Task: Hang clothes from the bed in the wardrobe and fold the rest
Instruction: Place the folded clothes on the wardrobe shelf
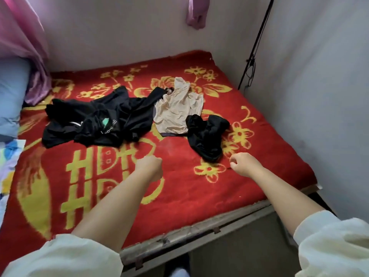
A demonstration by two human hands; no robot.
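Note:
On the red bed cover (pixel 179 186) with yellow flowers lie three lots of clothes. A heap of black garments (pixel 95 120) with a white and green print sprawls at the middle left. A beige top (pixel 177 110) lies beside it, partly under a black sleeve. A small crumpled black garment (pixel 207 134) sits to the right. My left hand (pixel 149 166) hovers over the cover with curled fingers, holding nothing. Just below the small black garment, my right hand (pixel 241 162) is loosely curled and holds nothing too.
A blue pillow (pixel 12 96) and a pink curtain (pixel 26 47) are at the left. White walls close the bed at the back and right. A black cable (pixel 253 56) runs down the right corner. A worn bed frame edge (pixel 199 232) lies near me.

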